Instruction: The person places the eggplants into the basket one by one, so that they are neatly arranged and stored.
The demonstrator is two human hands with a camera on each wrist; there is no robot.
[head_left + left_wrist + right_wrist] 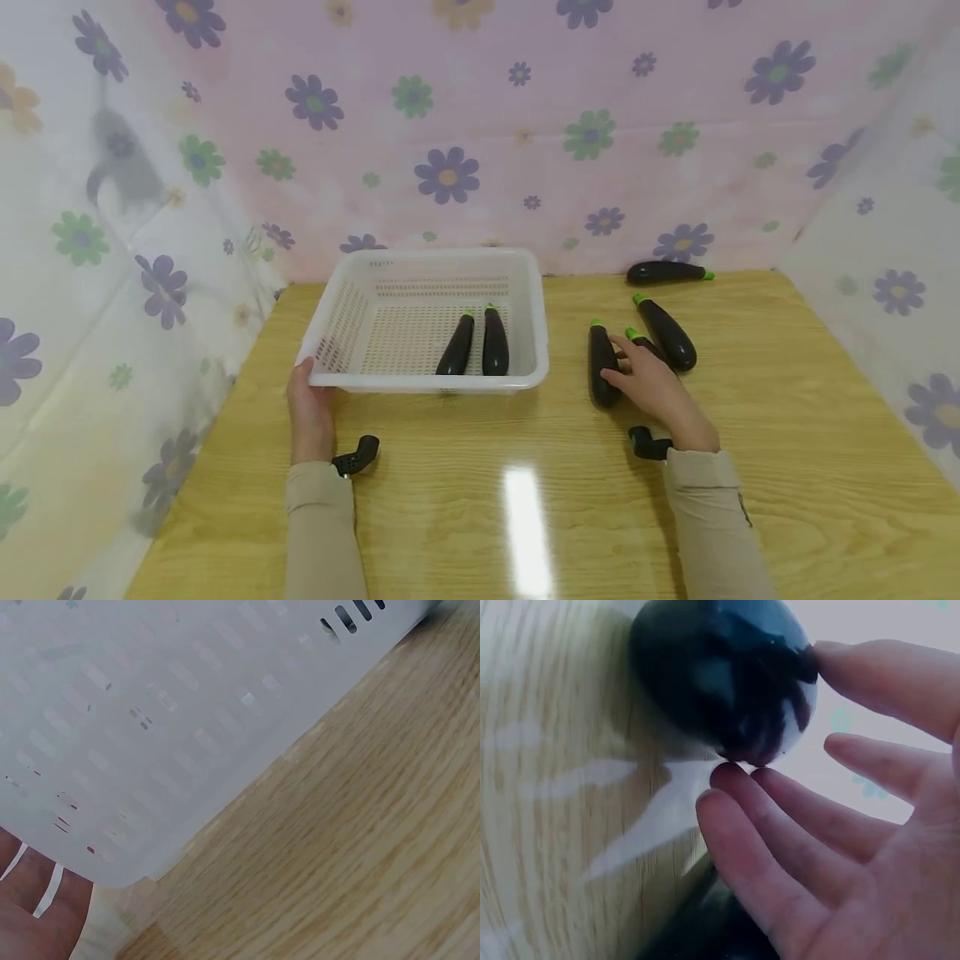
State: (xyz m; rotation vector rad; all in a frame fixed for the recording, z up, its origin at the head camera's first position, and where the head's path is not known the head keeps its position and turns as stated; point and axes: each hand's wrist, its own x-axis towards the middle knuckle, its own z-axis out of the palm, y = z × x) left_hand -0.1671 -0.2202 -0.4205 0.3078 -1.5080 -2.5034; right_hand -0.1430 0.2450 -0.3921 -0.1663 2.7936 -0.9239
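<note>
In the head view, my left hand [310, 417] holds the front left corner of a white plastic basket [431, 382], thumb at the rim. The left wrist view shows fingers [64, 907] against the slotted basket wall [150, 735]. Two dark eggplants with green stems lie inside, a left one [457, 346] and a right one [495, 342]. My right hand [651, 382] is at the right side of another eggplant [602, 367] on the table. In the right wrist view, thumb and fingertips touch that eggplant [720, 675], fingers loosely extended and not wrapped round it.
Beyond the right hand lies an eggplant [667, 333], with another [639, 337] partly hidden by the hand. One more eggplant [666, 272] lies by the back edge of the wooden table [450, 483]. Flower-patterned cloth [495, 125] stands behind and at both sides.
</note>
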